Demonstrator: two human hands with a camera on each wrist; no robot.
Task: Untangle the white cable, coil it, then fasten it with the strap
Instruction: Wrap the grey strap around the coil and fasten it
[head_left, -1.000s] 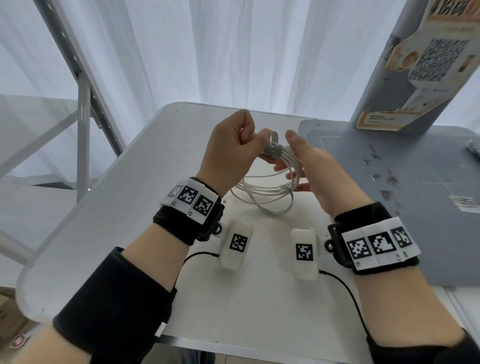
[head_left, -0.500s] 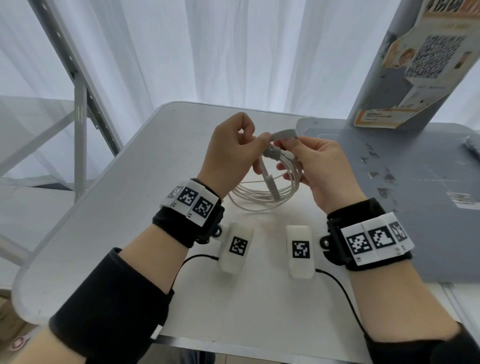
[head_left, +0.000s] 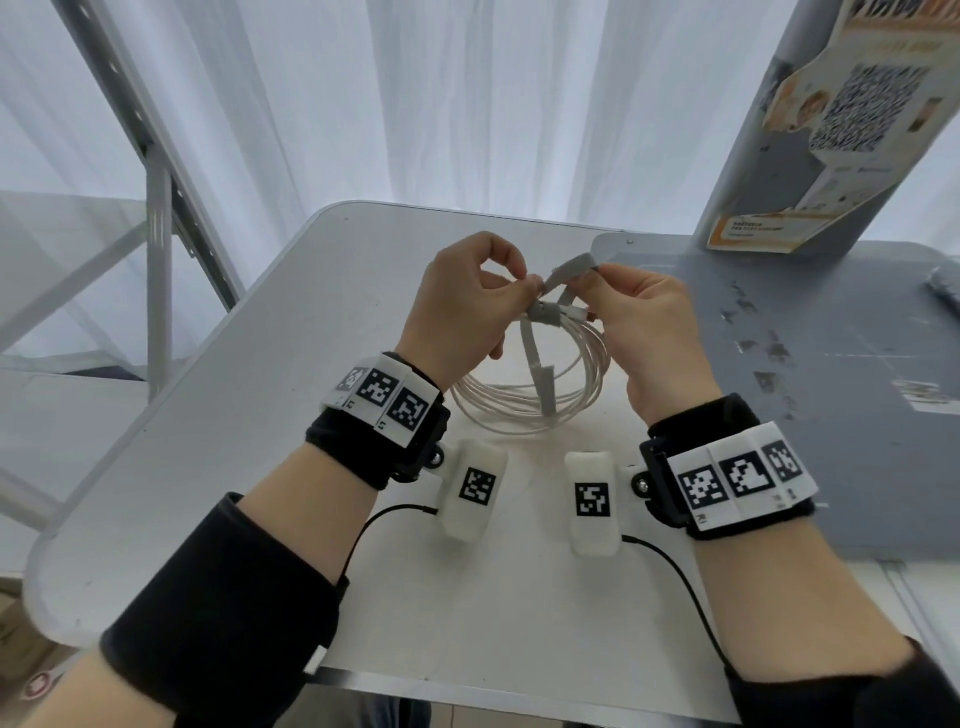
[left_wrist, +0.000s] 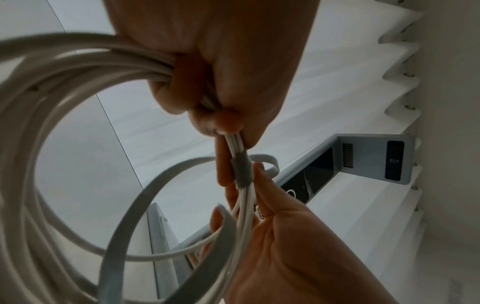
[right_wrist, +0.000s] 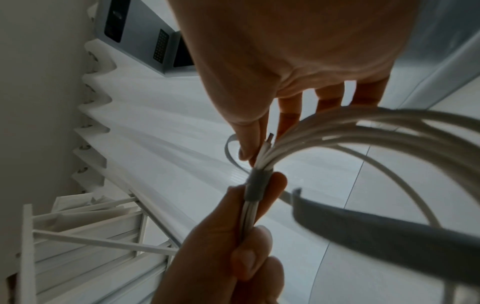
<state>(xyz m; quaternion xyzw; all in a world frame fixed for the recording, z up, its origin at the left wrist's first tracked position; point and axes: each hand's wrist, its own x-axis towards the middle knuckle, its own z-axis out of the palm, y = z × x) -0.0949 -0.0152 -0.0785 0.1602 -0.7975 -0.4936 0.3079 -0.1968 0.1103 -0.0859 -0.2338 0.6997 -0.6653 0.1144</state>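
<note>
I see sheer white pleated curtains (head_left: 415, 104) glowing with daylight, a rounded white tabletop (head_left: 218, 415), a grey scuffed surface (head_left: 831, 389) alongside, possibly a second table, a white metal frame (head_left: 156, 260) left.

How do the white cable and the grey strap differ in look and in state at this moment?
The white cable is thin and round, while the grey strap is a flat band. The cable lies in several neat loops; the strap has one turn around the bundle, with its ends still loose. The left hand pinches the cable bundle; the right hand pinches the strap end. Both are held above the table.
</note>
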